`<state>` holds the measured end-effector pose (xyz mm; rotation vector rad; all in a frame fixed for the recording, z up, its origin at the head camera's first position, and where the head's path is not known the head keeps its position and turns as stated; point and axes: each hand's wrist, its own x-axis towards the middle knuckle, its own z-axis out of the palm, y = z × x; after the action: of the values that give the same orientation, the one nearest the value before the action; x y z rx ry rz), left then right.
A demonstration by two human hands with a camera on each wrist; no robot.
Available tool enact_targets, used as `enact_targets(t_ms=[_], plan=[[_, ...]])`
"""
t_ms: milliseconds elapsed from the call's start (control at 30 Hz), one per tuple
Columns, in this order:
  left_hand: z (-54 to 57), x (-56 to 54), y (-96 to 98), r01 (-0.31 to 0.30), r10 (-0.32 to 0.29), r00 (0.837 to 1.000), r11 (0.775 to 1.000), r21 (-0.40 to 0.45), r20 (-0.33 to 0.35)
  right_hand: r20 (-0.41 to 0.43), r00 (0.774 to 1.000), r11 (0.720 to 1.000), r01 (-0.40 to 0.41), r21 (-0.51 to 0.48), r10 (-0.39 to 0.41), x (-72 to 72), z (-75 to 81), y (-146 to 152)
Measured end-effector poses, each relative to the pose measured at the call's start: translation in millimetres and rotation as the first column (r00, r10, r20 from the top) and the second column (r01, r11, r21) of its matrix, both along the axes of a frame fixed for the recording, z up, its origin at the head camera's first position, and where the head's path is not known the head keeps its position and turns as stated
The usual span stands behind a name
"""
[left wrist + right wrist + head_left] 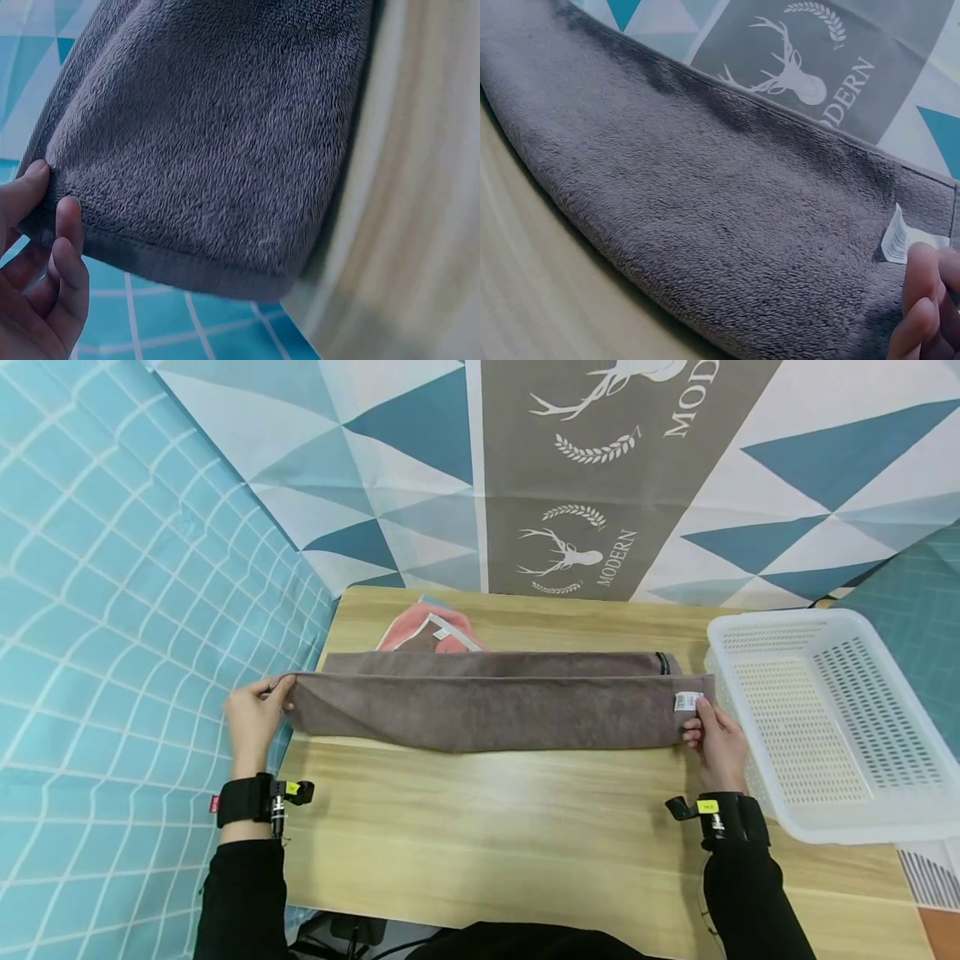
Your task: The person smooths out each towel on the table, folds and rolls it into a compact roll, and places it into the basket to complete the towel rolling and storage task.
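A long grey-brown towel [480,714] stretches across the wooden table, its upper edge lifted between both hands. My left hand [255,718] pinches its left upper corner; the left wrist view shows thumb and fingers on the edge of the plush towel [217,142]. At the other end my right hand [716,745] grips the towel beside a white label [687,701]. In the right wrist view the fingers [921,289] partly cover that label. Behind the raised edge lies another stretch of grey-brown cloth [495,663] with a dark band near its right end; whether it joins the towel I cannot tell.
A pink and brown cloth [427,625] with pale trim lies at the back left of the table [480,827], partly hidden by the grey-brown cloth. To the right stands a white plastic basket [757,777] with slotted walls. Patterned sheets hang behind and at the left.
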<state>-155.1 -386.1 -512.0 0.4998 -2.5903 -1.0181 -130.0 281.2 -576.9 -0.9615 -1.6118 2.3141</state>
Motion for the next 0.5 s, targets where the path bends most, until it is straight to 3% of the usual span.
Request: enact_targets(t_ms=[267,500], plan=[[0.7,-31.9,3.3,-0.021,0.021,1.0,1.0,0.013,0.016,-0.013,1.0,1.0,0.018,-0.022,-0.018,-25.8,2.8,-6],[-12.4,-57.1,8.0,-0.045,0.045,0.999,0.998,0.031,-0.002,-0.07,0.996,0.998,0.058,-0.022,-0.059,-48.4,5.3,-10]])
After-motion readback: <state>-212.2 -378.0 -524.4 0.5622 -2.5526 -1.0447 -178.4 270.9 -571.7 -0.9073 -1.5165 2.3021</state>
